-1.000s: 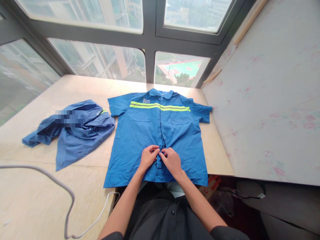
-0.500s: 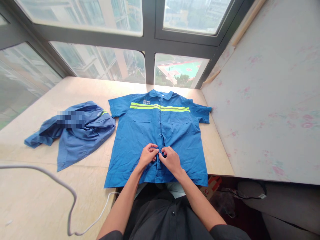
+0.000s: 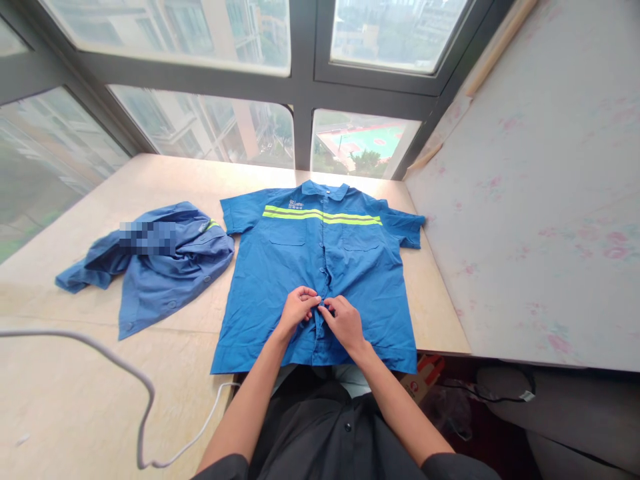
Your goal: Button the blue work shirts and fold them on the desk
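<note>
A blue short-sleeved work shirt point(image 3: 280, 267) lies spread front side up, its collar toward the window and its hem toward me. Yellow-green and grey reflective tape point(image 3: 323, 216) crosses its chest, and buttons run down the front placket. At the lower placket, my left hand point(image 3: 300, 310) pinches the fabric edge from the left. Opposite it, my right hand point(image 3: 344, 321) has thumb and fingers closed on the placket. The fingertips of both hands nearly meet. Whatever button sits between them is mostly hidden.
A second blue garment point(image 3: 170, 267) lies crumpled on the wooden surface point(image 3: 165, 373) at left. A grey-white cable point(image 3: 145, 393) curves across the near left. Windows stand behind, a floral-patterned wall panel point(image 3: 540, 200) on the right. Below the right edge is a paper bag point(image 3: 423, 380).
Both hands stay at the same spot on the placket, with the fingertips shifted slightly, and the button between them is less visible now. The whole view has moved a little.
</note>
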{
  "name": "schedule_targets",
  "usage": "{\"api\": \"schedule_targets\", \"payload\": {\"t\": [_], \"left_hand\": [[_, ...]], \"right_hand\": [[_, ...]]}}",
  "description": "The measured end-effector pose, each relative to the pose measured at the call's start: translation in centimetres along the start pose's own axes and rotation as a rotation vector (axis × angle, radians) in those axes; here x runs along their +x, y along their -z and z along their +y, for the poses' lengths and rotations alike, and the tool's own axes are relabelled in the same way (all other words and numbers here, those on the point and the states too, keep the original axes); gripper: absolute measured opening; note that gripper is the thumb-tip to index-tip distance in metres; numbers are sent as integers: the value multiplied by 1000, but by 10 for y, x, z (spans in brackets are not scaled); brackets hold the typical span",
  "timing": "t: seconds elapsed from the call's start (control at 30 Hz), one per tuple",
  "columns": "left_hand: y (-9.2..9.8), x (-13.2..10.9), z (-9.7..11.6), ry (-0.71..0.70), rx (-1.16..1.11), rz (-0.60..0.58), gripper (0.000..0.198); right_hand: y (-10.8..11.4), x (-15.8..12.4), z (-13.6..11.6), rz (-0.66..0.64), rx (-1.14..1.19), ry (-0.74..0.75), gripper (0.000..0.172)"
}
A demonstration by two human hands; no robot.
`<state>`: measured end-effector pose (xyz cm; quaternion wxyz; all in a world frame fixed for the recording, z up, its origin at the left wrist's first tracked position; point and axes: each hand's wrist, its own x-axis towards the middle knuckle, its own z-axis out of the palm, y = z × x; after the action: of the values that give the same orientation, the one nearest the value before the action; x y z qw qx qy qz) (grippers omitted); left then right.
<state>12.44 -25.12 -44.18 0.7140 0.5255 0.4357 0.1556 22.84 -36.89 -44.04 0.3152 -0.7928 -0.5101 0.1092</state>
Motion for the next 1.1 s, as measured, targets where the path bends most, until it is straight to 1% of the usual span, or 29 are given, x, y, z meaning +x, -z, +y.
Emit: {"api": "schedule_targets", "payload": {"t": [0.13, 0.23, 0.37, 0.47, 0.57, 0.67, 0.73, 0.77, 0.83, 0.93, 1.0, 1.1], "left_hand": [[0, 6, 0, 19, 23, -1, 35], [-2, 5, -3, -6, 46, -4, 35], [-4, -3, -12, -81, 95, 29, 27], [-4, -9, -16, -178, 182, 66, 19], [-4, -13, -17, -300, 355, 83, 17], [-5, -21, -17, -433, 590, 153, 19], [-4, -30, -20, -544, 777, 201, 27], [-3, -35, -22, -595, 866, 201, 31], [2, -46, -29, -669, 1022, 161, 40], [12, -62, -41, -704, 1208, 96, 49], [19, -69, -49, -707, 1297, 100, 53], [25, -74, -57, -707, 1365, 130, 58]], "right_hand": [[-1, -1, -2, -7, -6, 5, 19], [0, 0, -1, 4, 3, 11, 19], [-3, 1, 2, 28, 45, -7, 20], [-5, 0, 4, 25, 69, -9, 22], [-4, -1, 6, 16, 94, 10, 25], [1, -1, 14, 62, 79, 62, 31], [5, -1, 24, 111, 2, 112, 39], [7, -2, 31, 124, -52, 132, 44], [11, -4, 46, 116, -173, 136, 52], [17, -9, 66, 68, -351, 85, 57], [22, -12, 77, 24, -438, 73, 56], [32, -15, 88, -24, -517, 83, 53]]}}
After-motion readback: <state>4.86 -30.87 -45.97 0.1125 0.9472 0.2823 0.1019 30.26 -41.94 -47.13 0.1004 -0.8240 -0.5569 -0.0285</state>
